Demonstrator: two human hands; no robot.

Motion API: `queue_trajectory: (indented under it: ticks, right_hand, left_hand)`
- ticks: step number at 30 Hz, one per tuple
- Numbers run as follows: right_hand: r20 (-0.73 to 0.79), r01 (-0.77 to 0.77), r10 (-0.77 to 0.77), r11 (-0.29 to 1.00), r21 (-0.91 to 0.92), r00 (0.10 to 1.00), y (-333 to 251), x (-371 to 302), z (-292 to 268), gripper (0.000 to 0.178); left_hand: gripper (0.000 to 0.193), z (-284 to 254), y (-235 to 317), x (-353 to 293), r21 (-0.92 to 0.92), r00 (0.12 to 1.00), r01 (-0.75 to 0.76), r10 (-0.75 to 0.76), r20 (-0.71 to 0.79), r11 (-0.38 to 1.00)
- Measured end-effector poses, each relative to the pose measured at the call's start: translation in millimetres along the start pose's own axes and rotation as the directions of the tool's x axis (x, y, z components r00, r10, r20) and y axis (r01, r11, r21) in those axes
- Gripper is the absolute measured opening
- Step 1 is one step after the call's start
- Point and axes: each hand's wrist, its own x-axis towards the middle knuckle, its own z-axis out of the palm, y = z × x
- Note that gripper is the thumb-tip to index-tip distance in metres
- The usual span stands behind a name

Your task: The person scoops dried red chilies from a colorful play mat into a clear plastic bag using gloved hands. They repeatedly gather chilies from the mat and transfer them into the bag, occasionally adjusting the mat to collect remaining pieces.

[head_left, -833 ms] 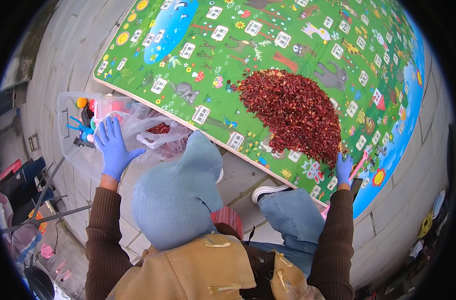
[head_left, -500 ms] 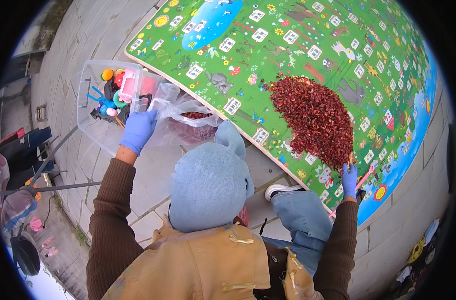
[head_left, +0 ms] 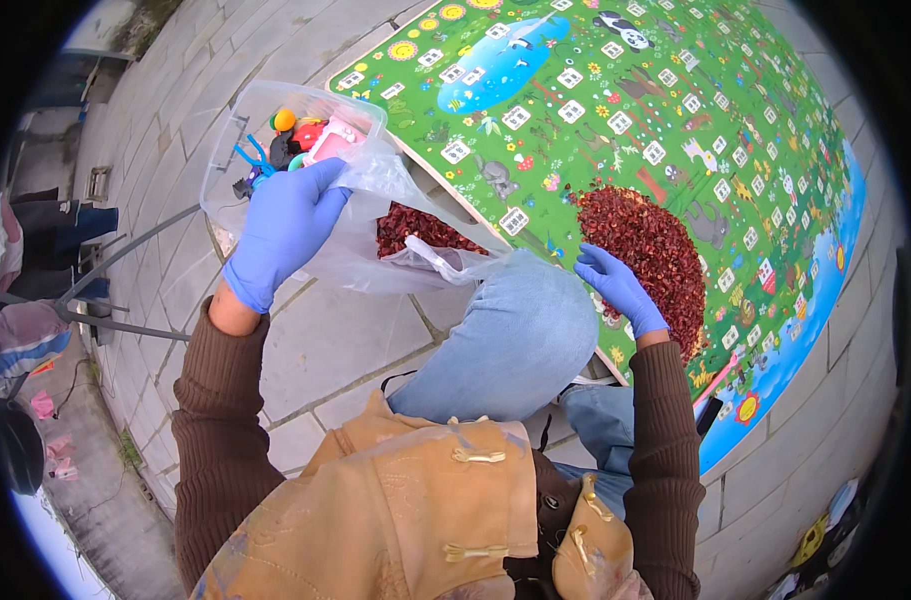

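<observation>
My left hand (head_left: 293, 225), in a blue glove, pinches the raised rim of a clear plastic bag (head_left: 360, 268). The bag gapes, and dried red pieces that look like chopped chili (head_left: 423, 232) lie inside it. Its near edge rests against my bent knee (head_left: 520, 340). To the right, a large heap of dried red chili pieces (head_left: 655, 250) is spread on a green picture mat (head_left: 565, 165). My right hand (head_left: 623, 292), also gloved in blue, hovers at the heap's near-left side with its fingers stretched out, and no object shows in it.
A clear plastic box (head_left: 225, 140) holding colourful toys (head_left: 285, 140) stands behind the bag, beside the raised mat edge. Grey paving stones (head_left: 335, 340) surround everything. Metal bars (head_left: 125, 265) and hanging clothes (head_left: 50, 230) are at far left. A pink stick-like object (head_left: 717, 375) lies on the mat.
My right hand has left the heap's near-right end and come left toward the bag. My left hand has drawn the bag's rim up, and its mouth gapes wider. The view has shifted too.
</observation>
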Motion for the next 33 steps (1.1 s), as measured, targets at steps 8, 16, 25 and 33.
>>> queue_trajectory:
  ticks: [8,16,25,33]
  right_hand:
    - [-0.048,0.162,-0.185,0.939,-0.305,0.982,-127.2,34.3,28.8,0.064]
    - [-0.205,0.15,-0.22,0.938,-0.312,0.954,-91.6,93.4,29.7,0.034]
    - [-0.378,0.019,0.022,0.994,0.104,0.926,5.6,160.1,20.7,0.045]
    - [-0.403,0.055,0.089,0.941,0.333,0.911,39.0,137.8,15.9,0.037]
  left_hand:
    - [0.025,-42.5,47.7,88.3,-0.208,0.961,-0.249,0.214,-0.176,0.946]
    - [0.033,15.4,30.1,201.0,0.156,0.961,-0.245,0.261,-0.095,0.957]
    - [0.06,195.5,93.5,330.6,0.599,0.841,-0.441,0.541,0.016,0.668]
    - [0.084,329.8,77.1,212.9,-0.027,0.537,-0.787,0.706,0.461,0.616]
